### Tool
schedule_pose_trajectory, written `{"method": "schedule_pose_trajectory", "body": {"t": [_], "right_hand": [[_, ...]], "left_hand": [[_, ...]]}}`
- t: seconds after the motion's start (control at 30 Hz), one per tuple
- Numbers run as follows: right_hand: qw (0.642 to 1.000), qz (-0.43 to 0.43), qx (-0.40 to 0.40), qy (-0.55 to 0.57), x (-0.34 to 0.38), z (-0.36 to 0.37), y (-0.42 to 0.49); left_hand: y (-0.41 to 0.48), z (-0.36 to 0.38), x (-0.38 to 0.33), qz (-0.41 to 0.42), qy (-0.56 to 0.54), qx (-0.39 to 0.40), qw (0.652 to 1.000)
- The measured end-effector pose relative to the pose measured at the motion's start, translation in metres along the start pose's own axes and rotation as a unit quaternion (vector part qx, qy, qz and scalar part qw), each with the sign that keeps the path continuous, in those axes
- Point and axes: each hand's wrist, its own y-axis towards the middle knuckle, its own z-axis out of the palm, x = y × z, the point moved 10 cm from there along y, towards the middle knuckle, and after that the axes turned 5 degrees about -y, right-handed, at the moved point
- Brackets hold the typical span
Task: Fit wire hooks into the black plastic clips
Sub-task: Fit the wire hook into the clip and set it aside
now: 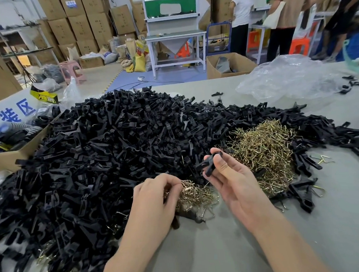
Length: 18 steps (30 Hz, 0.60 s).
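Head view: a grey flat surface [224, 249] is seen from above, and most of its left and middle part is covered by a large heap of black plastic clips [102, 145], which reaches from the left edge towards the right edge. A tangled pile of brass-coloured wire hooks [264, 151] is set against the right side of that heap, well in from the right edge.

The right hand [231, 187] is raised above the surface, palm turned up, between the two hook piles. A single black plastic clip [210, 163] is grasped between its thumb and the tips of its fingers; the clip is held tilted and clear of the heap behind it.

The left hand [157, 197] is lowered, back upward, nearer the front edge, just beside the right hand. Its fingers are curled down and closed on a small bunch of brass-coloured wire hooks [199, 195] that lies on the surface between the two hands. How many hooks are pinched cannot be told, since the fingertips are hidden.

An open brown cardboard box [5, 156] holding black parts is placed at the left edge. A crumpled clear plastic bag [287, 79] is spread near the far right corner. A few loose black clips with wire hooks [301, 191] are scattered right of the large hook pile.
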Motion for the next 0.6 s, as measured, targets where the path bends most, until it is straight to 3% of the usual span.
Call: {"method": "schedule_pose_trajectory", "body": {"t": [0.2, 0.37, 0.6], "right_hand": [[1.000, 0.014, 0.015, -0.014, -0.005, 0.003, 0.001], [0.999, 0.009, 0.029, -0.043, -0.008, 0.007, 0.000], [0.997, 0.010, 0.040, -0.062, -0.009, 0.009, -0.003]], "left_hand": [[-0.001, -0.009, 0.004, -0.038, -0.114, -0.033, 0.992], [-0.006, 0.003, -0.024, 0.087, 0.068, 0.050, 0.993], [-0.012, -0.003, -0.004, 0.084, 0.110, 0.136, 0.981]]}}
